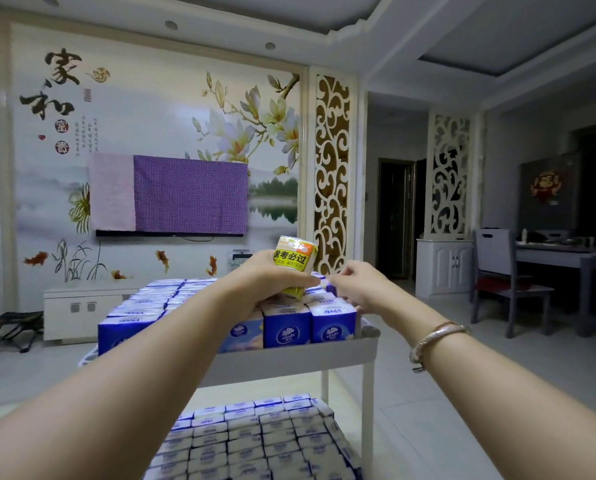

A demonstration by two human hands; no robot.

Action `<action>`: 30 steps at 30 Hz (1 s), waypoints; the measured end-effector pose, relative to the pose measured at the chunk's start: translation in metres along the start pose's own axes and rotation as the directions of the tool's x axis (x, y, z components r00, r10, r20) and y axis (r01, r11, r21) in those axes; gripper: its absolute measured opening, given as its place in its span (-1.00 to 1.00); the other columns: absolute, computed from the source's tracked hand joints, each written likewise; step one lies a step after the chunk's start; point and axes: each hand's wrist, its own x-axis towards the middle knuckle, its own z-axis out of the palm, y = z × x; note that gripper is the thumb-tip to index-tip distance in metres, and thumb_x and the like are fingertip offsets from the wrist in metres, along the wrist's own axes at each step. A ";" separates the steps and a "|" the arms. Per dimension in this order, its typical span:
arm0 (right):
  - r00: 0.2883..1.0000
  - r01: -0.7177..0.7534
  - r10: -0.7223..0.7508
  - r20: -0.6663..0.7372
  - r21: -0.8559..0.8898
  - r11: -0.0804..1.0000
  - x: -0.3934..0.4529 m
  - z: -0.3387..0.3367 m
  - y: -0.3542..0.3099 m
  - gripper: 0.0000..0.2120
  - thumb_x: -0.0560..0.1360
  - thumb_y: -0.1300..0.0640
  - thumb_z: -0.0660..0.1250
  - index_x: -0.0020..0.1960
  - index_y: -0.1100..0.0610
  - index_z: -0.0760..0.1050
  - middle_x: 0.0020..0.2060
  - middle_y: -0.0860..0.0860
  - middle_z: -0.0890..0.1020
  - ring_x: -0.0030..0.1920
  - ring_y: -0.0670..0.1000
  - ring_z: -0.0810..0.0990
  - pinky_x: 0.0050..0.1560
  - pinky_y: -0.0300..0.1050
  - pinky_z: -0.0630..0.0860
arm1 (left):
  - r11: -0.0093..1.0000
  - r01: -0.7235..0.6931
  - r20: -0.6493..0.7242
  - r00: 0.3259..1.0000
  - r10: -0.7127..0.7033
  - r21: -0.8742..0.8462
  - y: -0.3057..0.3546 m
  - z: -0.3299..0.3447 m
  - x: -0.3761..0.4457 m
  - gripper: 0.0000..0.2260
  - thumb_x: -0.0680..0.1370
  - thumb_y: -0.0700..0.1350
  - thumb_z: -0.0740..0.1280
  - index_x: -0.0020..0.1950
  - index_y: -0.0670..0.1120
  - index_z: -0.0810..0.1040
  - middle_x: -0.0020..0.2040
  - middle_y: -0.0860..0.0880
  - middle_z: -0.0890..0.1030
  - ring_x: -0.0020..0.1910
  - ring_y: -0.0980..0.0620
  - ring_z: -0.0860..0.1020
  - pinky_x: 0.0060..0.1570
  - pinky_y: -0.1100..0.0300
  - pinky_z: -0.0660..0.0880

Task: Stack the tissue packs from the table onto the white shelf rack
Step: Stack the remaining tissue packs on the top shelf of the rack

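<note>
A white shelf rack [289, 358] stands in front of me, its top tier packed with several blue tissue packs [286, 327]. A lower tier [255, 441] holds many more blue-and-white packs. My left hand [265, 278] grips a yellow tissue pack [294, 259] upright over the far right part of the top tier. My right hand [355, 285] reaches in beside it, fingers curled at the blue packs near the rack's right edge; whether it holds one I cannot tell. A bracelet sits on my right wrist.
Behind the rack are a low white TV cabinet [78, 306] and a wall TV covered with purple cloth [172, 195]. A folding stool [9, 327] stands at the left. A chair [504, 282] and grey table [566, 258] are at the right.
</note>
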 end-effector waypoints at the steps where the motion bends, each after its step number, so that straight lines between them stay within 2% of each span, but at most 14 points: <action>1: 1.000 -0.005 0.006 0.026 -0.034 0.999 0.001 0.001 0.000 -0.78 0.58 -0.01 0.24 0.09 0.14 0.40 -0.05 0.06 0.60 -0.17 -0.07 0.59 -0.35 -0.28 0.46 | 1.000 0.002 -0.003 1.000 -0.002 0.001 0.000 0.000 0.000 -0.74 0.37 -0.02 0.53 -0.05 -0.03 0.53 -0.23 -0.02 0.68 -0.25 0.04 0.64 -0.18 0.19 0.55; 4: 0.998 -0.018 0.024 0.066 -0.102 0.995 0.004 0.002 -0.002 -0.76 0.58 0.02 0.24 0.14 0.16 0.41 -0.12 0.03 0.58 -0.20 -0.09 0.55 -0.33 -0.29 0.42 | 1.000 0.003 0.000 1.000 -0.003 0.012 0.000 0.002 0.000 -0.71 0.36 -0.01 0.54 -0.03 -0.03 0.53 -0.19 -0.03 0.69 -0.21 0.02 0.65 -0.08 0.13 0.56; 6: 0.995 -0.062 0.069 0.067 -0.103 0.993 0.003 0.001 -0.006 -0.74 0.60 0.03 0.20 0.17 0.20 0.42 -0.19 0.03 0.56 -0.24 -0.07 0.55 -0.35 -0.28 0.43 | 1.000 -0.009 0.002 1.000 0.009 0.030 0.001 0.003 -0.001 -0.74 0.37 -0.01 0.52 -0.06 -0.02 0.52 -0.19 -0.02 0.68 -0.20 0.03 0.64 -0.10 0.15 0.55; 9: 0.996 -0.093 0.092 -0.017 -0.032 0.995 -0.003 -0.004 -0.010 -0.70 0.63 0.04 0.09 0.14 0.24 0.45 -0.17 0.11 0.59 -0.23 0.02 0.58 -0.33 -0.21 0.51 | 0.996 -0.074 -0.009 0.997 0.074 0.042 0.003 0.005 -0.006 -0.81 0.40 -0.06 0.51 -0.12 0.01 0.51 -0.20 0.00 0.67 -0.20 0.04 0.63 -0.14 0.17 0.54; 12: 0.980 0.121 -0.110 -0.164 0.059 0.991 -0.013 -0.015 -0.015 -0.57 0.62 -0.13 0.04 0.10 0.18 0.50 -0.11 0.09 0.62 -0.21 -0.03 0.53 -0.24 -0.18 0.45 | 0.981 -0.172 -0.052 0.983 0.177 0.085 0.005 0.005 -0.006 -0.75 0.40 -0.14 0.51 -0.09 0.03 0.45 -0.14 0.00 0.63 -0.16 0.06 0.59 -0.10 0.17 0.53; 14: 0.958 0.279 -0.268 -0.097 0.129 0.952 -0.028 -0.024 -0.022 -0.57 0.61 -0.16 0.03 0.13 0.12 0.50 -0.09 0.02 0.61 -0.19 -0.12 0.52 -0.24 -0.24 0.37 | 0.972 -0.195 -0.053 0.978 0.203 0.130 0.008 0.004 -0.006 -0.61 0.36 -0.13 0.53 0.03 -0.01 0.39 -0.07 -0.02 0.58 -0.13 0.08 0.57 -0.12 0.18 0.55; 16: 0.933 0.356 -0.359 -0.017 0.173 0.918 -0.042 -0.029 -0.025 -0.67 0.60 -0.10 0.13 0.14 0.10 0.50 -0.10 -0.06 0.61 -0.21 -0.24 0.53 -0.25 -0.37 0.38 | 0.963 -0.230 0.001 0.973 0.232 0.143 0.015 0.004 -0.008 -0.53 0.35 -0.15 0.54 0.12 -0.07 0.35 -0.06 -0.04 0.55 -0.15 0.08 0.57 -0.17 0.20 0.54; 18: 0.918 0.392 -0.395 -0.022 0.194 0.899 -0.047 -0.033 -0.023 -0.75 0.57 0.00 0.26 0.16 0.13 0.51 -0.05 -0.01 0.63 -0.16 -0.19 0.55 -0.15 -0.34 0.45 | 0.955 -0.265 0.062 0.964 0.259 0.134 0.023 0.006 -0.014 -0.49 0.37 -0.14 0.54 0.17 -0.11 0.31 -0.05 -0.04 0.56 -0.18 0.10 0.57 -0.19 0.23 0.56; 20: 0.920 0.388 -0.367 -0.141 0.181 0.904 -0.046 -0.036 -0.017 -0.79 0.56 0.05 0.29 0.12 0.14 0.51 -0.06 0.07 0.65 -0.16 -0.06 0.59 -0.11 -0.13 0.54 | 0.950 -0.260 0.109 0.964 0.244 0.174 0.028 0.006 -0.021 -0.35 0.36 -0.01 0.54 0.29 -0.11 0.24 0.04 -0.01 0.57 -0.08 0.12 0.59 -0.11 0.24 0.55; 21: 0.915 0.373 -0.329 -0.235 0.180 0.910 -0.044 -0.038 -0.014 -0.82 0.56 0.07 0.29 0.09 0.14 0.51 -0.08 0.10 0.65 -0.22 -0.03 0.59 -0.15 -0.08 0.56 | 0.935 -0.255 0.126 0.965 0.230 0.247 0.029 0.006 -0.026 -0.25 0.35 0.09 0.52 0.38 -0.09 0.20 0.16 0.00 0.54 0.03 0.10 0.56 -0.03 0.22 0.53; 23: 0.872 0.355 -0.264 -0.412 0.162 0.921 -0.043 -0.044 -0.005 -0.86 0.54 0.09 0.29 0.04 0.13 0.50 -0.10 0.13 0.65 -0.31 -0.02 0.60 -0.36 -0.18 0.54 | 0.857 -0.254 0.163 0.966 0.201 0.447 0.026 0.006 -0.036 -0.18 0.37 0.24 0.42 0.49 0.00 0.12 0.37 0.00 0.42 0.19 0.05 0.49 0.04 0.20 0.48; 25: 0.844 0.317 -0.245 -0.477 0.075 0.946 -0.044 -0.047 0.004 -0.85 0.50 0.08 0.31 0.02 0.12 0.47 -0.09 0.13 0.63 -0.27 0.03 0.63 -0.44 -0.24 0.48 | 0.738 -0.285 0.206 0.958 0.200 0.612 0.020 0.008 -0.045 -0.26 0.43 0.33 0.29 0.51 0.08 0.15 0.44 0.03 0.37 0.26 0.03 0.45 0.10 0.20 0.44; 27: 0.874 0.248 -0.241 -0.422 -0.041 0.968 -0.047 -0.045 0.011 -0.82 0.49 0.08 0.30 0.06 0.10 0.42 -0.08 0.10 0.60 -0.25 0.07 0.64 -0.37 -0.15 0.54 | 0.631 -0.317 0.244 0.948 0.203 0.708 0.013 0.012 -0.052 -0.35 0.49 0.35 0.18 0.51 0.12 0.18 0.47 0.02 0.35 0.35 0.00 0.39 0.25 0.16 0.36; 30: 0.924 0.213 -0.239 -0.300 -0.117 0.970 -0.049 -0.034 0.014 -0.86 0.52 0.13 0.29 0.06 0.06 0.39 -0.07 0.10 0.60 -0.34 0.01 0.66 -0.47 -0.21 0.53 | 0.534 -0.314 0.248 0.949 0.194 0.785 0.004 0.018 -0.055 -0.43 0.54 0.31 0.12 0.51 0.15 0.16 0.46 0.02 0.36 0.37 -0.04 0.38 0.31 0.10 0.34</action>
